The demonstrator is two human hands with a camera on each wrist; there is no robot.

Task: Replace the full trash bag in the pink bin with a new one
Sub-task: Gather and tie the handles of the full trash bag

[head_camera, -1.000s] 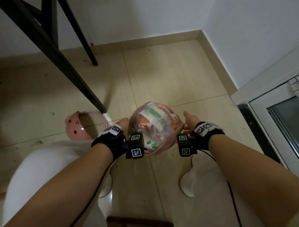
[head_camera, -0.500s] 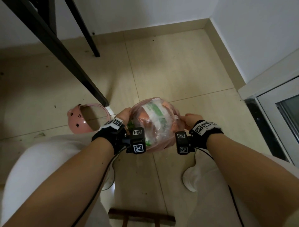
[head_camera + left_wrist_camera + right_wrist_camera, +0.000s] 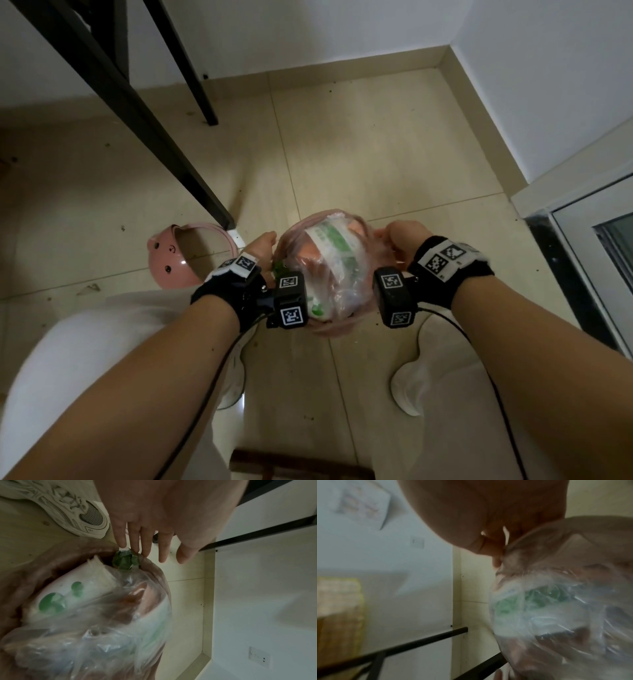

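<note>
**Full bag held between my hands above the floor**

Head view: I hold the full trash bag (image 3: 325, 270) off the tiled floor (image 3: 376, 154), my left hand (image 3: 262, 245) on one side of it and my right hand (image 3: 397, 236) on the other. The pink bin (image 3: 171, 260) lies tipped just left of the bag, by a black leg (image 3: 164, 144).

Left wrist view: my left fingers (image 3: 147, 540) are straight, their tips touching the bag's rim (image 3: 145, 561); a white shoe (image 3: 68, 509) lies beyond the bag.

Right wrist view: my right fingers (image 3: 494, 549) are curled, pinching the bag's plastic (image 3: 556, 588).

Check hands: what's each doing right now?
Left hand: open, straight fingertips touching the trash bag rim.
Right hand: pinching the bag's edge.
</note>
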